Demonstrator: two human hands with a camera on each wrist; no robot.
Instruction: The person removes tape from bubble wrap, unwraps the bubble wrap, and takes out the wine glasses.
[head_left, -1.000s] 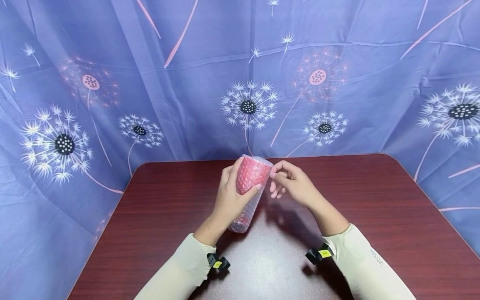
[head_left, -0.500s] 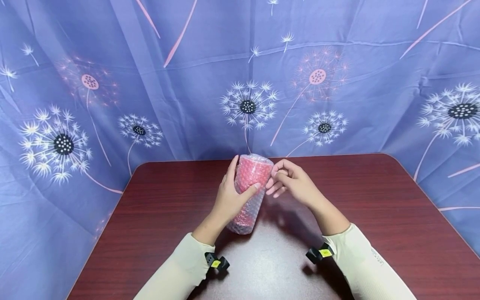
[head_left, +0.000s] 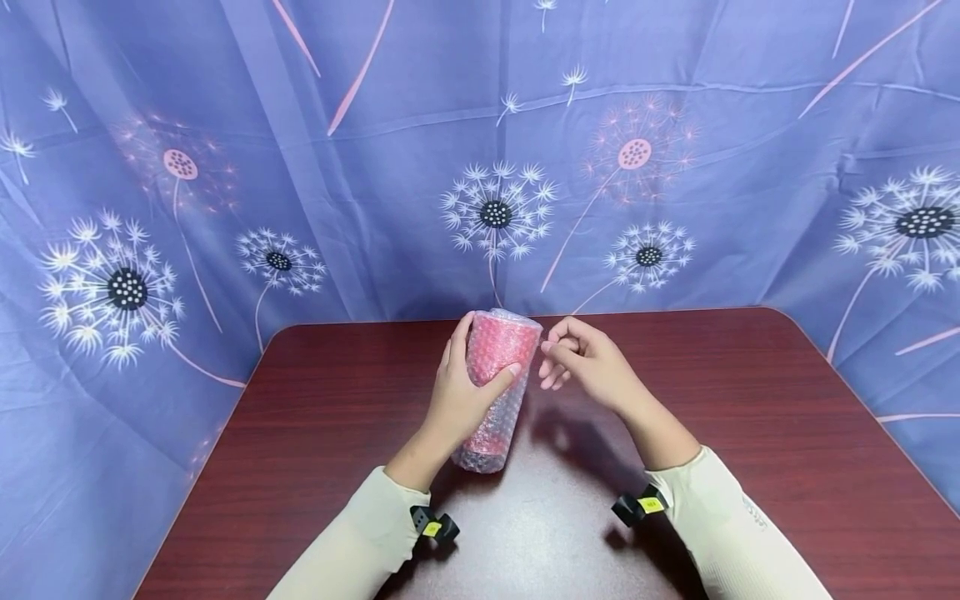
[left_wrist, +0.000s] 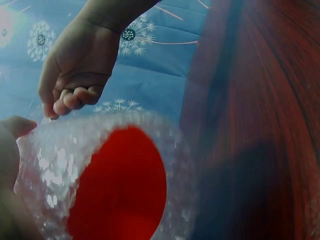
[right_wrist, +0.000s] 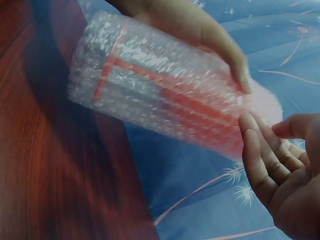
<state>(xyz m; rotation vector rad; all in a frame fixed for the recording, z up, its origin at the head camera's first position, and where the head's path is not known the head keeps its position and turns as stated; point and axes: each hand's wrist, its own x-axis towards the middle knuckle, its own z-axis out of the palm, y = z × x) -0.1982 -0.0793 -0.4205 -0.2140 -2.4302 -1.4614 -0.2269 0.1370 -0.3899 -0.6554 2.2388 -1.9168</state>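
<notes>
A cylindrical package (head_left: 497, 387) in clear bubble wrap, with a red part inside, leans at a tilt over the table in the head view. My left hand (head_left: 459, 398) grips it around the upper half, thumb across its front. In the left wrist view, the red round end (left_wrist: 122, 185) shows inside the bubble wrap (left_wrist: 55, 160). Just right of the package's top edge is my right hand (head_left: 588, 362), fingers loosely bent. The right wrist view has those fingers (right_wrist: 257, 155) close beside the wrap; contact cannot be made out. What the wrap contains is unclear.
A dark red wood-grain table (head_left: 750, 400) lies below, with a bright glare patch near its front. Behind it hangs a blue curtain (head_left: 390, 208) with dandelion prints. Black wrist cameras (head_left: 435, 527) are strapped at both sleeves.
The package has turned slightly in my left hand and shifted a little left. My right fingertips were at its upper edge and now stand slightly apart from it.
</notes>
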